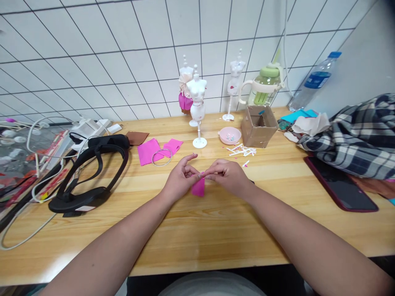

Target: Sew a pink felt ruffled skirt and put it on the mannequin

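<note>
A small scrap of soft pink felt (198, 188) hangs between both hands over the middle of the smooth, pale wooden desk (216, 230), which stands against a white tiled wall. The left hand (179, 179) pinches its top edge, index finger raised; the right hand (226, 174) holds a narrow grip on the same edge. Beyond lie flat pink felt pieces (149, 150), a thin metal ring (161, 158) and a glossy white plastic mannequin (198, 105).

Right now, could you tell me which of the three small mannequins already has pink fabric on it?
The rear left mannequin, by the tiled wall, wears pink. The front mannequin and the right mannequin are bare white.
</note>
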`<state>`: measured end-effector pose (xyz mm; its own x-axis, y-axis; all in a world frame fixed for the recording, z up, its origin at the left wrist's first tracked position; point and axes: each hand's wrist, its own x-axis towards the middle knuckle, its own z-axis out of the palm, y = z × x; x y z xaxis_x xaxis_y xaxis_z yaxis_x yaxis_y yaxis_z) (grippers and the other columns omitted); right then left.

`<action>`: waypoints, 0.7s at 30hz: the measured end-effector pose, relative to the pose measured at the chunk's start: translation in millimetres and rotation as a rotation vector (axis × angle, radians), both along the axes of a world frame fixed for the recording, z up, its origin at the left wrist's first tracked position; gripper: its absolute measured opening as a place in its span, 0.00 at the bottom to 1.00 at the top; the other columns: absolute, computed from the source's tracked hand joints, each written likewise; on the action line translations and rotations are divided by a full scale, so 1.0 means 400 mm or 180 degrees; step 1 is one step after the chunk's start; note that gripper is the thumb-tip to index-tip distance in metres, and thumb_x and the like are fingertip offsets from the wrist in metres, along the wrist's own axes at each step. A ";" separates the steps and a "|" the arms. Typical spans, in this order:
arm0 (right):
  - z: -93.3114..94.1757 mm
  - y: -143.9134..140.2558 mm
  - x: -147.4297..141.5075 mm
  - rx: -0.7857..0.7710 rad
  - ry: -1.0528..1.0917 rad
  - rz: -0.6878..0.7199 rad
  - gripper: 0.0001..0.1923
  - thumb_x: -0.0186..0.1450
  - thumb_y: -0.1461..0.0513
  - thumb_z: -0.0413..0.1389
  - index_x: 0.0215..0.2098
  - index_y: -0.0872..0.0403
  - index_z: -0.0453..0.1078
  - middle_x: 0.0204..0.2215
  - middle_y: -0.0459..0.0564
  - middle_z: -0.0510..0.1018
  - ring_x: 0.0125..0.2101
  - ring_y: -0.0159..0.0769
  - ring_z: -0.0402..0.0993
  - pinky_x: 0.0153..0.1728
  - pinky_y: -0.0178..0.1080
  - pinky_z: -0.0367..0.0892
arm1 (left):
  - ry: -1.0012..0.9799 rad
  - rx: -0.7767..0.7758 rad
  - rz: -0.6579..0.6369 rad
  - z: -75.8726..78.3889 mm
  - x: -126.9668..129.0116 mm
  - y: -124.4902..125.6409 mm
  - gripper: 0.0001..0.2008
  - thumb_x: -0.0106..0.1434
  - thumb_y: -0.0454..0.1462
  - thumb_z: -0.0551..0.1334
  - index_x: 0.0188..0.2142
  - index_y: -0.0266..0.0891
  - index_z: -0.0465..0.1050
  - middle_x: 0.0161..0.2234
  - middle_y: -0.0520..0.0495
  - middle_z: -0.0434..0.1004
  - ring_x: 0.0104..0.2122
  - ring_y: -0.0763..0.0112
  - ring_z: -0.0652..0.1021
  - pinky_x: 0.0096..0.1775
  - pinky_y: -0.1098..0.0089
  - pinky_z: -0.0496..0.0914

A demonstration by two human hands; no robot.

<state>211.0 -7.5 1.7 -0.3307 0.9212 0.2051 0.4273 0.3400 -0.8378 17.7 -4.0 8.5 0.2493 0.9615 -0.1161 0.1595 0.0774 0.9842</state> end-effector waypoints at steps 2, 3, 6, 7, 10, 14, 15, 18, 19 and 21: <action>-0.002 -0.007 -0.011 0.0061 -0.0117 -0.0067 0.09 0.62 0.64 0.60 0.37 0.45 0.81 0.31 0.46 0.77 0.31 0.32 0.71 0.33 0.35 0.63 | -0.0006 -0.0028 -0.0007 0.000 0.002 -0.002 0.39 0.52 0.40 0.69 0.61 0.37 0.58 0.26 0.54 0.76 0.25 0.75 0.73 0.31 0.73 0.65; -0.003 -0.009 -0.012 0.0113 -0.0191 -0.0119 0.09 0.63 0.64 0.59 0.37 0.46 0.81 0.31 0.46 0.77 0.31 0.32 0.71 0.33 0.35 0.63 | -0.0009 -0.0038 -0.0012 0.000 0.003 -0.003 0.39 0.52 0.39 0.69 0.61 0.37 0.58 0.26 0.54 0.76 0.25 0.75 0.73 0.31 0.73 0.65; -0.001 -0.012 -0.012 0.0295 -0.0366 -0.0217 0.08 0.64 0.63 0.59 0.36 0.47 0.81 0.32 0.46 0.78 0.30 0.32 0.70 0.34 0.36 0.63 | -0.0074 -0.0080 -0.0024 0.001 0.004 -0.003 0.39 0.52 0.39 0.69 0.61 0.37 0.58 0.27 0.54 0.76 0.25 0.75 0.73 0.31 0.73 0.65; 0.000 -0.013 -0.012 0.0341 -0.0387 -0.0239 0.07 0.64 0.63 0.59 0.36 0.47 0.81 0.32 0.46 0.78 0.30 0.32 0.70 0.34 0.36 0.63 | -0.0111 -0.0092 -0.0020 0.001 0.004 -0.003 0.39 0.52 0.39 0.69 0.61 0.37 0.58 0.26 0.54 0.76 0.25 0.75 0.73 0.31 0.73 0.65; 0.002 -0.014 -0.018 0.0327 -0.0339 -0.0305 0.06 0.63 0.63 0.60 0.35 0.49 0.80 0.32 0.46 0.78 0.29 0.31 0.69 0.34 0.36 0.63 | -0.0178 -0.0111 -0.0011 0.001 0.004 -0.001 0.40 0.51 0.39 0.70 0.62 0.36 0.58 0.26 0.54 0.76 0.24 0.75 0.73 0.30 0.74 0.64; -0.001 -0.011 -0.026 0.0050 -0.0134 -0.0480 0.04 0.61 0.61 0.61 0.34 0.50 0.79 0.30 0.46 0.77 0.26 0.31 0.67 0.31 0.35 0.63 | -0.0173 -0.0083 0.0005 0.001 0.007 0.000 0.41 0.51 0.39 0.70 0.62 0.36 0.57 0.25 0.55 0.75 0.24 0.76 0.72 0.30 0.74 0.64; -0.002 -0.010 -0.028 0.0006 -0.0102 -0.0511 0.04 0.60 0.61 0.62 0.33 0.50 0.79 0.30 0.46 0.77 0.25 0.30 0.67 0.31 0.35 0.63 | -0.0183 -0.0078 0.0016 0.001 0.008 0.000 0.41 0.51 0.39 0.70 0.62 0.36 0.57 0.25 0.55 0.75 0.24 0.76 0.72 0.30 0.74 0.65; -0.001 -0.009 -0.031 -0.0164 -0.0022 -0.0585 0.04 0.59 0.61 0.62 0.32 0.51 0.78 0.31 0.45 0.78 0.24 0.29 0.66 0.29 0.35 0.63 | -0.0215 -0.0070 0.0035 0.000 0.010 -0.001 0.41 0.51 0.39 0.70 0.62 0.36 0.57 0.25 0.55 0.76 0.24 0.76 0.73 0.30 0.74 0.64; 0.000 -0.009 -0.032 -0.0269 0.0022 -0.0618 0.05 0.58 0.60 0.62 0.34 0.51 0.77 0.32 0.45 0.79 0.23 0.28 0.66 0.29 0.35 0.63 | -0.0217 -0.0064 0.0034 0.001 0.011 -0.001 0.41 0.51 0.40 0.71 0.62 0.36 0.57 0.25 0.55 0.76 0.24 0.75 0.73 0.30 0.74 0.64; 0.001 -0.010 -0.033 -0.0478 0.0095 -0.0655 0.09 0.59 0.59 0.62 0.38 0.51 0.77 0.33 0.45 0.80 0.21 0.27 0.65 0.28 0.35 0.63 | -0.0213 -0.0052 0.0030 0.001 0.013 -0.002 0.42 0.51 0.40 0.71 0.62 0.36 0.57 0.25 0.54 0.76 0.24 0.75 0.73 0.30 0.73 0.65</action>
